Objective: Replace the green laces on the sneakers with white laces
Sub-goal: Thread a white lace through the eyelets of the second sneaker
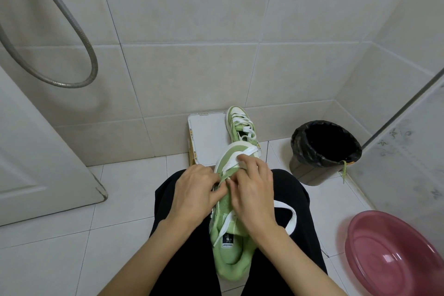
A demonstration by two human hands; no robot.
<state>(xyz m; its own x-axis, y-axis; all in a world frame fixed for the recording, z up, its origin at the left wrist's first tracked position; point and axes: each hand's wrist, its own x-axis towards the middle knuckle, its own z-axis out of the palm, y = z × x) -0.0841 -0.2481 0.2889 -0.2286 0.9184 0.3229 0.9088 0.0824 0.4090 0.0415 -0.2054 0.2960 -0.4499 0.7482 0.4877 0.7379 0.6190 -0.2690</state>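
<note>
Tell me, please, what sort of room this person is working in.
Most likely a bathroom or shower room. The tiled walls meet a tiled floor, a metal shower hose loops down on the left, and a bag-lined bin and a pink wash basin stand on the floor.

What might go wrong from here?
1. Slack lace loops out beside the right hand; it may snag or twist.
2. The sneaker lies on the lap, left hand at its eyelets; it may slide off.
3. Second sneaker sits at the box edge; a knock may tip it.
</note>
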